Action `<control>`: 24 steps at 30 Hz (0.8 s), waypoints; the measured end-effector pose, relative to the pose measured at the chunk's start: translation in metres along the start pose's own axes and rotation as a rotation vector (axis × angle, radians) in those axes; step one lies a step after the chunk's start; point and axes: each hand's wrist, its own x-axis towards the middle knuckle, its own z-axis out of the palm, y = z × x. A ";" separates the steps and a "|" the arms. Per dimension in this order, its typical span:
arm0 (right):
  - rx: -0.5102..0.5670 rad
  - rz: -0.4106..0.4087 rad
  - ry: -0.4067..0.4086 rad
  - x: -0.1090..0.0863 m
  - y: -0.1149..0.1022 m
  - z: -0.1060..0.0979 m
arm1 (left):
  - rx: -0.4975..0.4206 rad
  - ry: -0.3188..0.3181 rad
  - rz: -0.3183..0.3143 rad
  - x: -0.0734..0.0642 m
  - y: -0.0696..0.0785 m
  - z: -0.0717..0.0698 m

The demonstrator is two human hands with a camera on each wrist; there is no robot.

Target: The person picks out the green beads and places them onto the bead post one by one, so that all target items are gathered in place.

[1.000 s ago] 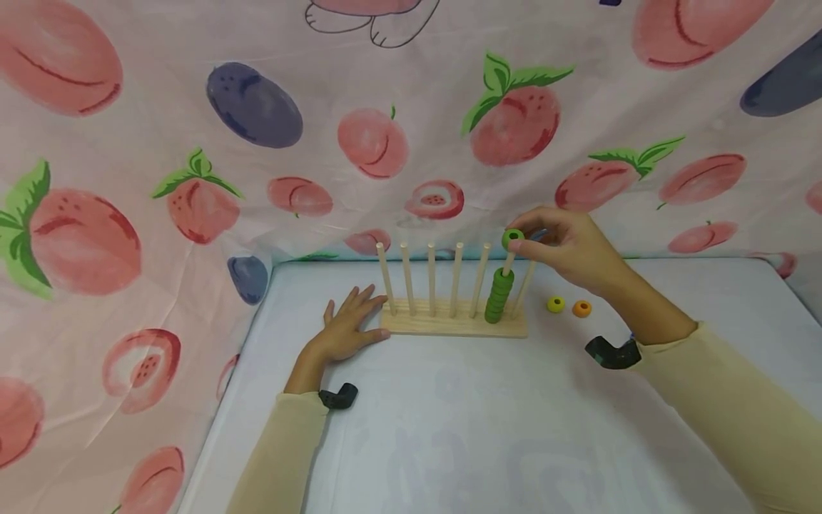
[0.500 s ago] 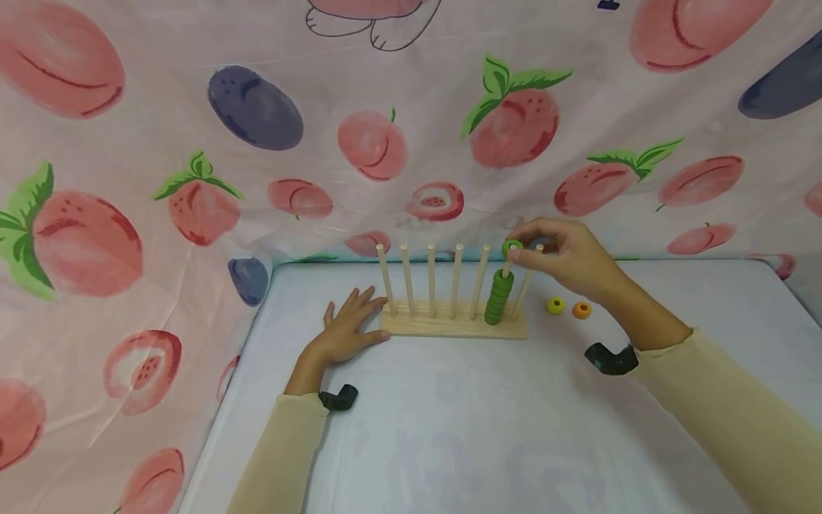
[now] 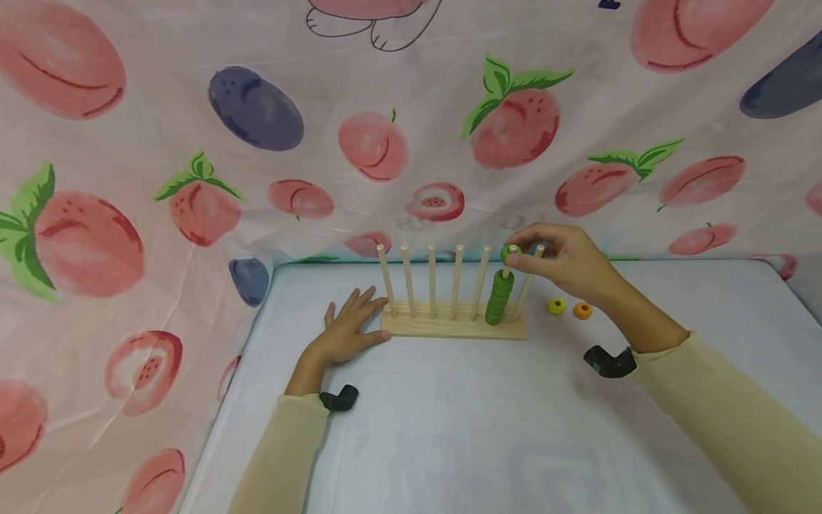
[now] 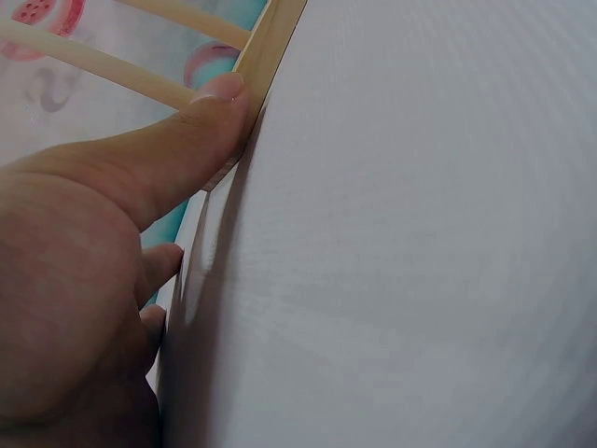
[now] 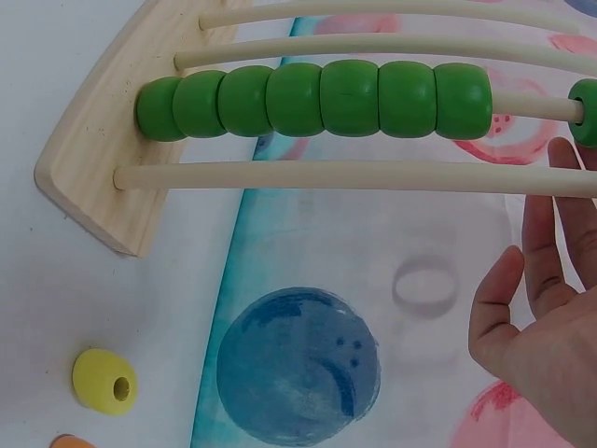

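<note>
A wooden peg stand with several upright pegs stands near the back of the table. My right hand pinches a green bead between thumb and fingers. The bead sits around the top of the second peg from the right, above a gap of bare peg. Below it a column of several green beads fills the lower part of that peg. At the stand's left end my left hand lies with its fingers spread. Its thumb touches the front of the wooden base, and its forefinger reaches the back corner.
A yellow bead and an orange bead lie on the white table right of the stand. The other pegs bear no beads. Behind the table hangs a cloth printed with fruit.
My right hand has lowered slightly, bringing the green bead from above the peg down around its tip. My left hand has stayed in place.
</note>
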 end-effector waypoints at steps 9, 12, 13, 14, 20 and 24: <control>-0.011 0.000 -0.003 0.001 -0.001 0.000 | 0.006 0.002 -0.005 0.000 -0.002 0.000; -0.005 0.000 -0.006 0.001 -0.002 0.000 | 0.005 0.002 -0.006 0.000 -0.001 0.000; -0.005 0.000 -0.006 0.001 -0.002 0.000 | 0.005 0.003 -0.006 0.000 -0.001 0.000; -0.007 0.002 -0.006 0.001 -0.002 0.000 | 0.006 0.004 -0.007 0.000 -0.002 0.000; -0.013 0.015 0.002 -0.001 -0.006 -0.004 | 0.011 -0.004 -0.007 0.000 -0.001 -0.001; -0.020 0.018 0.013 -0.004 -0.005 -0.010 | 0.018 -0.004 -0.001 0.000 -0.001 -0.004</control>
